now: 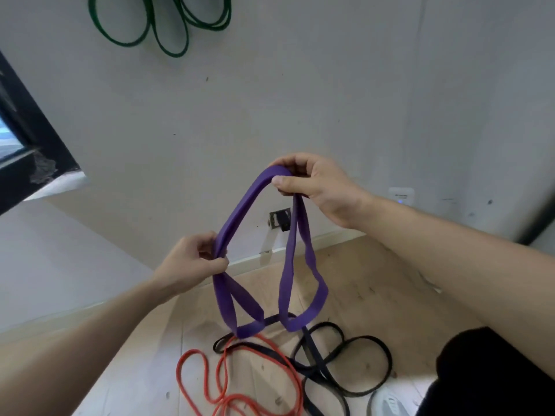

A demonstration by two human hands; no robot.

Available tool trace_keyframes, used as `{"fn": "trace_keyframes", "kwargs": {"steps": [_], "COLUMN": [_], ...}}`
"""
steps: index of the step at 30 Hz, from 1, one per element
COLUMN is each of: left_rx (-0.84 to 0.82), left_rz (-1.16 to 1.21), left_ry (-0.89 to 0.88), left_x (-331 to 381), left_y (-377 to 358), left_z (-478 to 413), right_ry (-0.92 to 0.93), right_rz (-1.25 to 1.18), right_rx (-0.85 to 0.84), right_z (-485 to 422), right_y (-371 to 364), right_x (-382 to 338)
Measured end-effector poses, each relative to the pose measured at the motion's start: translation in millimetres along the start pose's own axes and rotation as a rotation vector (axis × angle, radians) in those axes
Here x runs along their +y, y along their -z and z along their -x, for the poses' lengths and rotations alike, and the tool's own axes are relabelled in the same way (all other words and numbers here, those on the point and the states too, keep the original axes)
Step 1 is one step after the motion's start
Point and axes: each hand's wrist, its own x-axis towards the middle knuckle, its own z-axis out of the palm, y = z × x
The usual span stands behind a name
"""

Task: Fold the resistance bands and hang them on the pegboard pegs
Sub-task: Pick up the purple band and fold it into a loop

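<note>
**Purple band held in two hands above the floor**

Both hands are raised in front of a pale wall (300, 100) and both grasp the same purple resistance band (240, 205). The left hand (192, 259) is lower and has its fingers curled around the band, with the thumb pressing on it from the front. The right hand (315, 184) is higher and pinches the band between the thumb and the bent fingers.

Between the two hands the band runs as a doubled strip, which rises from the left hand to the right hand. Below each hand one loop of the band hangs down freely. The two loops end just over the bands on the floor, but it is not possible to tell if they touch them.

On the wooden floor (375, 280), under the hands, lie an orange band (210, 382) and some black bands (360, 355), loose and crossing one another. At the top of the view, green bands (162, 25) hang on the wall in several loops; the part that carries them is cut off by the edge. Low on the wall, behind the purple band, is a dark outlet plate (280, 219). A light shoe (390, 400) shows at the bottom edge.
</note>
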Motion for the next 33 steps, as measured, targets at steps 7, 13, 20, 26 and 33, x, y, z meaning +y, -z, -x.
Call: {"fn": "trace_keyframes", "kwargs": {"steps": [7, 13, 20, 26, 33], "left_rx": [0.159, 0.238, 0.079, 0.068, 0.010], "left_rz": [0.283, 0.425, 0.505, 0.355, -0.071], "left_ry": [0.026, -0.030, -0.164, -0.182, -0.208], "left_x": [3, 21, 46, 44, 20], "left_y": [10, 10, -7, -9, -14], "left_z": [-2, -3, 0, 3, 2], "right_ry": [-0.059, -0.134, -0.046, 0.054, 0.045], "right_rz": [0.094, 0.337, 0.310, 0.351, 0.231], "right_rx": [0.032, -0.173, -0.319, -0.266, -0.178], "right_z": [-2, 5, 14, 13, 12], "right_y": [19, 12, -27, -28, -25], "right_x": [11, 10, 3, 7, 4]}}
